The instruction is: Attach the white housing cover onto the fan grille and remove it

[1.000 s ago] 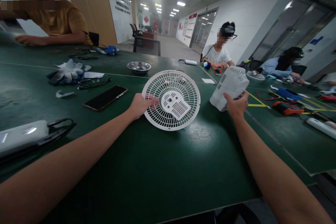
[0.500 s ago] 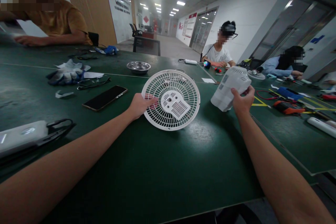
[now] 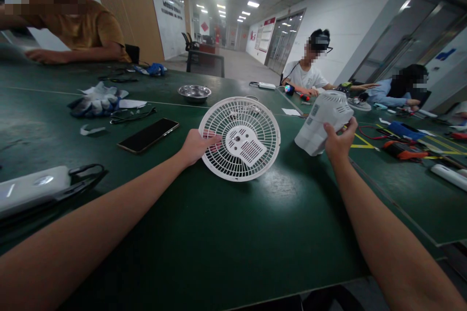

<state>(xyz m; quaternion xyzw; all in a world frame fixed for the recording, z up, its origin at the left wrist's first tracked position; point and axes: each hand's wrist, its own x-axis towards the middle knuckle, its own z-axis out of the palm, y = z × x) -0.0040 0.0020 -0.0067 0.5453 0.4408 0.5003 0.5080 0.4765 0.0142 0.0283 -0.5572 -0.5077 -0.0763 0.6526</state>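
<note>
My left hand (image 3: 199,146) grips the left rim of a round white fan grille (image 3: 246,143), thumb across its slotted face. The grille is tilted up toward me, with a vented plate at its centre. On the right, my right hand (image 3: 340,142) is closed around a white plastic housing (image 3: 319,124) that has slots at its upper end and leans to the right. A gap of green table separates the two parts. Behind the grille's upper edge, small metallic items show only in part. The right hand's fingertips are mostly hidden behind the housing.
Left of the grille lie a black phone (image 3: 149,135), work gloves (image 3: 97,100) and a white device with a strap (image 3: 36,185). A metal bowl (image 3: 194,93) stands farther back. An orange-black meter (image 3: 404,149) is at right. Several people sit around the green table (image 3: 204,243).
The view has shifted slightly, so everything sits a little farther right. Both hands keep their holds. The person in white across the table has stretched an arm out to the right.
</note>
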